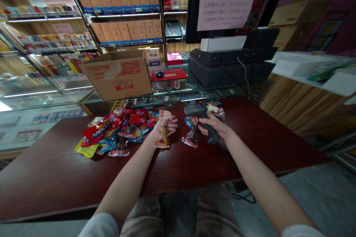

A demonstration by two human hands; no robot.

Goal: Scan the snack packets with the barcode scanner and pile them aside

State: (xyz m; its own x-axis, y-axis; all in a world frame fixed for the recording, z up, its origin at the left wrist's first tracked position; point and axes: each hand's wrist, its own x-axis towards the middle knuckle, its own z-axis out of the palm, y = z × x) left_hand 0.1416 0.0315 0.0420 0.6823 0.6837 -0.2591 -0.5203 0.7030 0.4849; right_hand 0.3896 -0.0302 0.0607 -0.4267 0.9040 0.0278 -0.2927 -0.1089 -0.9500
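My left hand [171,124] is turned palm up, its fingers curled beside a vacuum-packed drumstick [164,133] with a white top and an orange lower edge. A dark grey barcode scanner [210,131] is gripped in my right hand [215,126], its head pointing left towards that pack. Between my hands, a dark snack pack with a red and white end [191,135] lies on the table just left of the scanner. To the left of my left hand spreads a pile of snack packs [122,129] in red, blue and yellow. More packs [218,113] lie behind the scanner, partly hidden by it.
The dark red wooden table [178,170] meets a glass counter at its far edge. An open cardboard box [119,76] stands there, near a mouse [159,74] on a red mat. A monitor and till [222,68] sit back right. The scanner's cable trails off the table's front.
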